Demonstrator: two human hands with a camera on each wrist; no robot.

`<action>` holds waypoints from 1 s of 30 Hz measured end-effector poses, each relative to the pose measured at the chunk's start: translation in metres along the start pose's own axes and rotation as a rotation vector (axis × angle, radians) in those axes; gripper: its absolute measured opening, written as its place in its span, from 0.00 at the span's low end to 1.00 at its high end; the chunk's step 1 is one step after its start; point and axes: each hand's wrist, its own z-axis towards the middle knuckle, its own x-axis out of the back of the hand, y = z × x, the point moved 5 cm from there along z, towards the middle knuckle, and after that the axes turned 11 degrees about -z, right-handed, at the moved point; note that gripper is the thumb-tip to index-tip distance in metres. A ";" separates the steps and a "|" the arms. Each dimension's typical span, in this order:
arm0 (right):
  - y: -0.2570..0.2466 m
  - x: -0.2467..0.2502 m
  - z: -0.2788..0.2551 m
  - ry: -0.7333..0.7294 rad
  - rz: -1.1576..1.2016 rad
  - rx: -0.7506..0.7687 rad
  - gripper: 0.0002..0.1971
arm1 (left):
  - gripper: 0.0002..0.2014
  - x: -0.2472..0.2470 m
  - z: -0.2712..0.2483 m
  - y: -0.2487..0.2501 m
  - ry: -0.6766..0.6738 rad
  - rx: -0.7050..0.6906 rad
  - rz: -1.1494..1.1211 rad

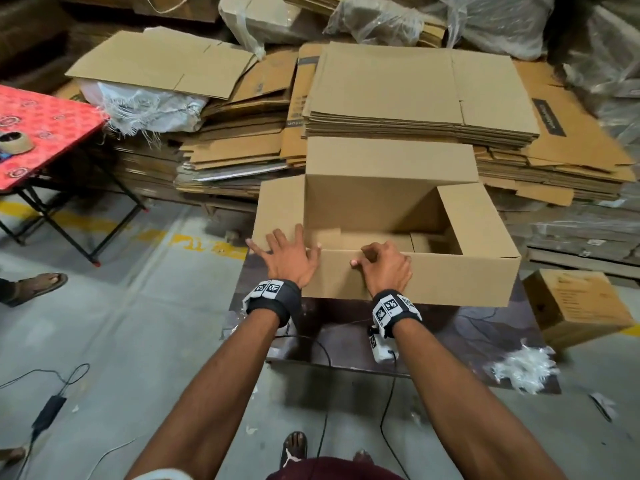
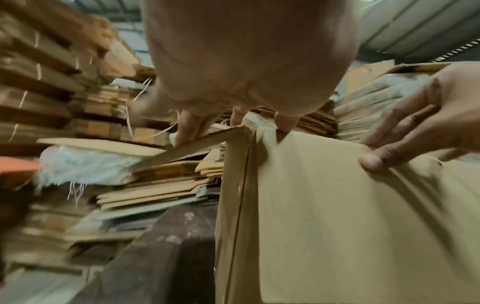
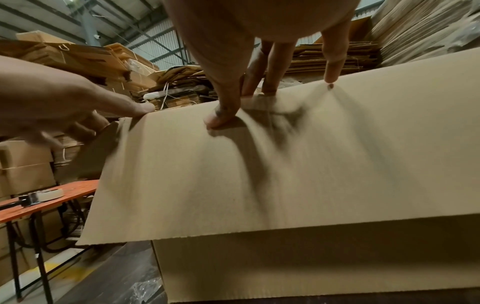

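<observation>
An open brown cardboard box [image 1: 464, 271] stands on a dark mat [image 1: 450, 334] in the head view. Its far flap [image 1: 391, 161] stands upright, and the left flap [image 1: 280, 206] and right flap [image 1: 478, 220] are spread outward. My left hand [image 1: 289, 254] lies with spread, straight fingers on the left flap by the near left corner. My right hand [image 1: 384, 265] grips the top edge of the near flap [image 3: 259, 174], thumb on its outer face and fingers curled over into the box. That flap hangs down outside the box. The wrist views show the left hand [image 2: 246, 61] and the right hand [image 3: 233, 61] at this edge.
Stacks of flattened cartons [image 1: 415, 95] fill the space behind the box. A red folding table [image 1: 45, 133] with a tape roll [image 1: 14, 142] stands at the left. A small closed carton [image 1: 581, 306] sits at the right. Cables [image 1: 48, 410] and another person's sandalled foot [image 1: 38, 285] are on the floor.
</observation>
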 end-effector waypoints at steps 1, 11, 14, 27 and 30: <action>0.000 0.000 -0.001 0.008 -0.018 0.004 0.15 | 0.33 -0.007 0.003 -0.002 -0.043 0.010 -0.103; -0.009 0.003 0.004 -0.019 0.051 0.028 0.18 | 0.30 -0.017 0.023 -0.002 -0.080 -0.003 -0.234; -0.006 0.008 0.013 -0.070 0.027 0.094 0.17 | 0.28 -0.008 0.019 0.013 -0.065 -0.010 -0.023; 0.131 0.037 0.077 -0.173 -0.373 0.232 0.25 | 0.25 -0.078 -0.019 0.166 -0.263 -0.476 -0.036; 0.151 0.033 0.081 -0.255 -0.482 0.309 0.33 | 0.29 -0.088 -0.021 0.170 -0.221 -0.426 0.003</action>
